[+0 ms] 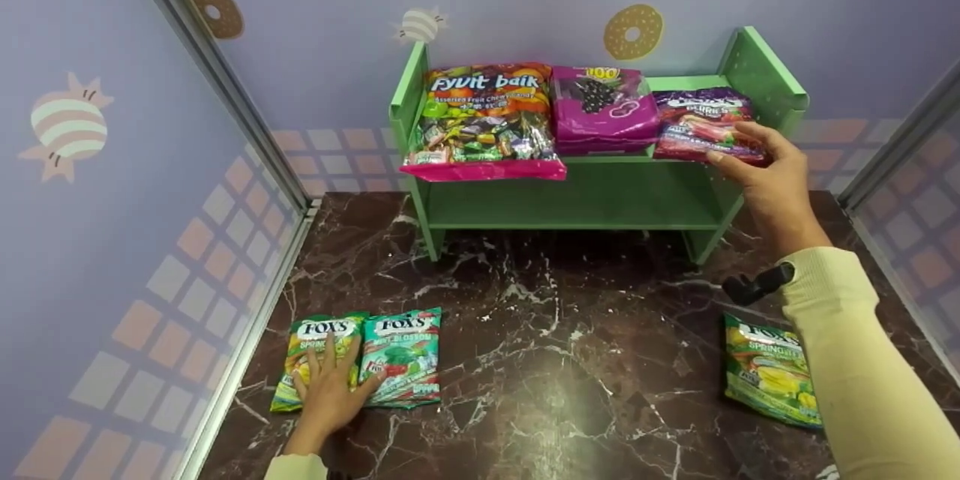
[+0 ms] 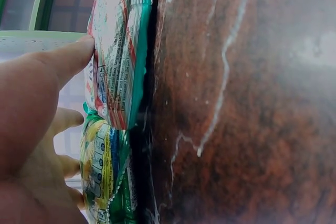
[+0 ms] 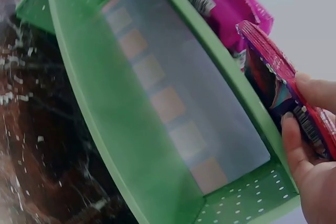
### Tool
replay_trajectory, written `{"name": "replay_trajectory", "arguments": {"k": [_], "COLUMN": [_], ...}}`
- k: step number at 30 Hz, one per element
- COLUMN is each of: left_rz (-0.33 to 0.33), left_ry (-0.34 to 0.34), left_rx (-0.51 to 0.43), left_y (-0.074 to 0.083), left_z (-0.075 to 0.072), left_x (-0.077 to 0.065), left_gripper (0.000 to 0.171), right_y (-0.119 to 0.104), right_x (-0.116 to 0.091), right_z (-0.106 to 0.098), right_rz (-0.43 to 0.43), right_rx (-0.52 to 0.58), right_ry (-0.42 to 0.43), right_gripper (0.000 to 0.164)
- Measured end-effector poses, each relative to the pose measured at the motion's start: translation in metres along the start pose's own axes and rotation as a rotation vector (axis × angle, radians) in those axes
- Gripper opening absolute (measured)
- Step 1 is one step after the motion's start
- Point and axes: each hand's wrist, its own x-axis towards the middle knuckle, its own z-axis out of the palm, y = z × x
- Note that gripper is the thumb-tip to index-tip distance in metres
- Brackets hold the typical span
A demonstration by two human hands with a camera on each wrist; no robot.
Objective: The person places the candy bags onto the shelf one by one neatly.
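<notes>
My right hand (image 1: pixel 780 180) grips the lower right edge of a purple-red berries candy bag (image 1: pixel 701 124) at the right end of the green shelf's top. In the right wrist view the thumb and fingers pinch this bag (image 3: pixel 278 82) at the shelf edge. Down at the left, my left hand (image 1: pixel 331 390) rests with spread fingers on a yellow-green Fox's candy bag (image 1: pixel 300 349). Its thumb reaches onto the teal Fox's mint candy bag (image 1: pixel 412 349) lying alongside; the left wrist view shows the thumb touching that bag (image 2: pixel 118 51).
The green shelf (image 1: pixel 570 195) also carries a Fyvit baik candy bag (image 1: pixel 487 120) and a magenta candy bag (image 1: pixel 604 116). Another yellow-green Fox's bag (image 1: pixel 769 375) lies on the dark marbled surface (image 1: pixel 555 360), partly behind my right sleeve. Patterned panels (image 1: pixel 97 240) stand around.
</notes>
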Motion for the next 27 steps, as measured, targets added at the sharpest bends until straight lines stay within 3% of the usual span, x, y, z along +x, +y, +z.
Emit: {"name": "replay_trajectory", "arguments": {"k": [6,13,18,27], "left_rz": [0.007,0.008,0.013,0.022], "left_ry": [-0.011,-0.016,-0.023,-0.009], "left_rx": [0.011,0.029,0.018,0.044], "left_y": [0.0,0.0,0.0,0.005], "left_z": [0.0,0.002,0.003,0.006], "left_x": [0.0,0.0,0.0,-0.001], "left_gripper": [0.086,0.082,0.081,0.079], "right_y": [-0.003,-0.005,-0.005,-0.003], "right_x": [0.004,0.008,0.011,0.012], "right_z": [-0.002,-0.002,-0.002,0.003], "right_rz": [0.053,0.073,0.047,-0.078], "right_rx": [-0.127,-0.376,-0.46,-0.559], "right_ry": [-0.047,-0.087,-0.065,-0.005], "right_gripper": [0.067,0.068,0.067,0.054]}}
